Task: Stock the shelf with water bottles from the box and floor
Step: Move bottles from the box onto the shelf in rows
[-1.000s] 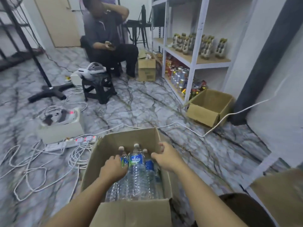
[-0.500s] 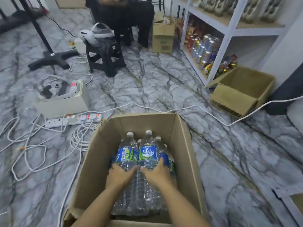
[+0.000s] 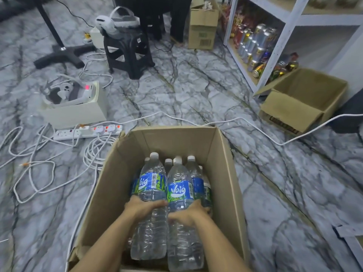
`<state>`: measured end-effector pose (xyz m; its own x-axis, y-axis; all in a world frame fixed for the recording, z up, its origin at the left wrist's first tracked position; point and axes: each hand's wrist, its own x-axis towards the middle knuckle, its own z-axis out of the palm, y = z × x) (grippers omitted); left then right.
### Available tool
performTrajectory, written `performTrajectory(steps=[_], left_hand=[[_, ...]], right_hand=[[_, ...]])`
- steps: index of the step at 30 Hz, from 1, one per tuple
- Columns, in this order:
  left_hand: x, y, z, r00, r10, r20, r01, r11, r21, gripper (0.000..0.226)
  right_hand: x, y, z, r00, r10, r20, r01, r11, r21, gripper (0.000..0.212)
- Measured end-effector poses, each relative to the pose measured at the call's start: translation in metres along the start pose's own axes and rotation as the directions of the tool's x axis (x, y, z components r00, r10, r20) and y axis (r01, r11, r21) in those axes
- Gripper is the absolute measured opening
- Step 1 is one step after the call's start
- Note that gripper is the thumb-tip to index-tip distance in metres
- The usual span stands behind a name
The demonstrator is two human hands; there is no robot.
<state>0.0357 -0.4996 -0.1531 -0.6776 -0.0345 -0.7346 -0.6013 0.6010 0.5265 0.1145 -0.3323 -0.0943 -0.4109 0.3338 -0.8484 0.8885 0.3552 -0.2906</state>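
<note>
An open cardboard box (image 3: 225, 173) stands on the marble floor right in front of me, holding several clear water bottles with blue labels and white caps. My left hand (image 3: 142, 208) grips the left front bottle (image 3: 151, 185) around its middle. My right hand (image 3: 189, 213) grips the right front bottle (image 3: 179, 189) the same way. Both bottles are tilted and raised above the others. The white shelf (image 3: 279, 42) stands at the upper right, its bottom level lined with cans.
An empty cardboard box (image 3: 294, 107) lies beside the shelf. A white cable (image 3: 255, 126) crosses the floor behind my box. A power strip (image 3: 86, 131), coiled cords, a cream box, a black stool (image 3: 127, 50) and a tall carton (image 3: 203, 28) sit farther back.
The view has dropped toward the box. My hands moved from the bottle tops and box rim down onto two bottles, closed round them, and lifted them slightly.
</note>
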Motion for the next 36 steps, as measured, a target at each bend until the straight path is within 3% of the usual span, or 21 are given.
performTrajectory(steps=[2,10,14,17,20,23,27,31,36], left_hand=[[-0.010,0.005,0.000,1.000,0.021,-0.015,-0.022,1.000,-0.014,0.116],[-0.036,0.017,-0.002,0.991,0.114,-0.076,-0.107,0.990,0.091,0.095],[-0.030,0.016,-0.006,0.996,0.069,-0.055,-0.067,0.997,0.041,0.101],[-0.023,0.015,-0.006,0.999,0.041,-0.013,-0.039,0.988,0.152,0.109],[-0.011,0.007,-0.003,0.999,0.046,-0.028,-0.041,0.988,0.151,0.117],[-0.011,0.003,0.000,0.994,0.065,-0.086,-0.052,0.988,0.146,0.107],[-0.021,0.001,0.003,0.976,0.159,-0.148,-0.126,0.969,0.211,0.095],[-0.027,-0.002,0.000,0.933,0.295,-0.205,-0.238,0.936,0.260,0.087],[-0.077,0.031,-0.005,0.785,0.538,-0.309,-0.494,0.843,0.213,0.052]], right_hand=[[0.000,0.000,0.006,1.000,0.001,-0.015,-0.001,0.999,0.042,0.123],[0.008,0.001,0.021,0.993,-0.038,-0.112,0.061,0.974,0.216,0.133],[0.014,0.003,0.023,0.988,-0.037,-0.150,0.073,0.968,0.240,0.138],[0.017,0.002,0.023,0.983,-0.031,-0.180,0.074,0.968,0.241,0.130],[0.018,0.001,0.025,0.985,-0.035,-0.169,0.079,0.962,0.263,0.122],[0.018,0.007,0.026,0.980,-0.081,-0.182,0.131,0.949,0.288,0.118],[0.012,0.015,0.020,0.973,-0.152,-0.172,0.201,0.927,0.318,0.095],[0.004,0.020,0.017,0.957,-0.178,-0.230,0.249,0.910,0.332,0.102],[-0.014,0.022,-0.005,0.902,-0.282,-0.327,0.394,0.848,0.354,0.104]])
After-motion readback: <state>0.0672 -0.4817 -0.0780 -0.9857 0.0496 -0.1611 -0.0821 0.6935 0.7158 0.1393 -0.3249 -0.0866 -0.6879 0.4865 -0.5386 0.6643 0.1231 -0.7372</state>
